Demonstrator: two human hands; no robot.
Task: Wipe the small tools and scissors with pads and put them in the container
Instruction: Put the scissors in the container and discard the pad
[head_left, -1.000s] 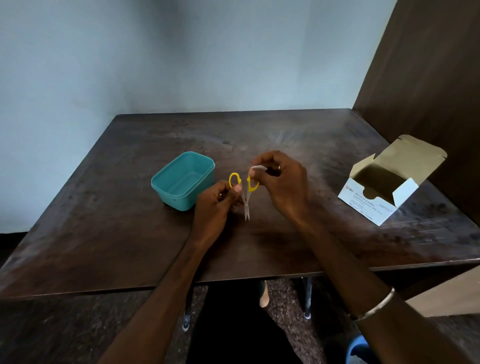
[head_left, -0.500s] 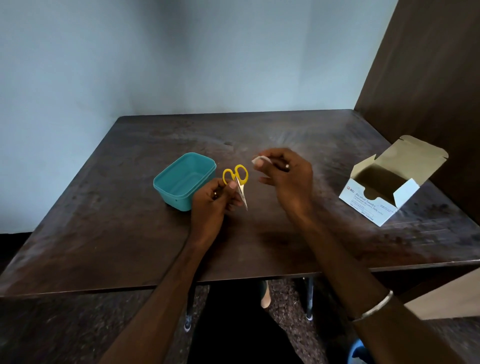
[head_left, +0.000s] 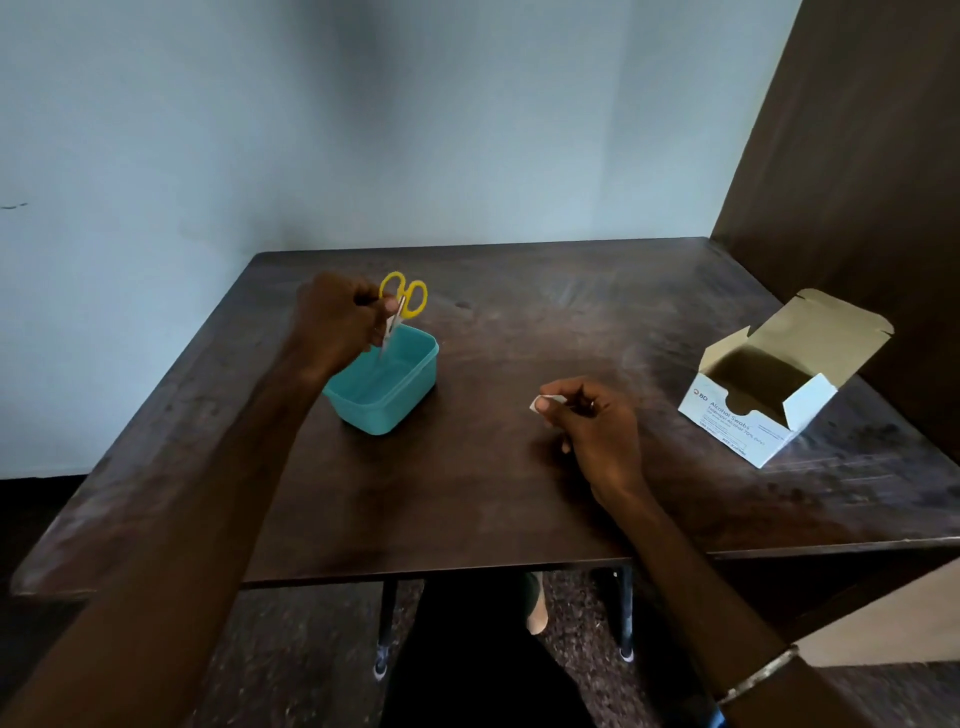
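My left hand (head_left: 337, 325) pinches small yellow-handled scissors (head_left: 402, 301) near the pivot. They hang with handles up and blades pointing down over the open teal container (head_left: 402, 400), tips just above its inside. My right hand (head_left: 597, 426) hovers low over the middle of the dark table (head_left: 493, 493) and pinches a small white pad (head_left: 543, 402) between thumb and forefinger. The container's inside looks bare where I can see it; my left hand hides its far left corner.
An open white cardboard box of alcohol swabs (head_left: 753, 410) lies at the table's right, flap raised. A dark wooden panel (head_left: 857, 156) rises along the right side. Pale walls close the back and left. Table legs and floor show below the front edge.
My left hand has carried the scissors up and left from the table's middle to above the container. My right hand has drawn away to the right with the pad and dropped lower.
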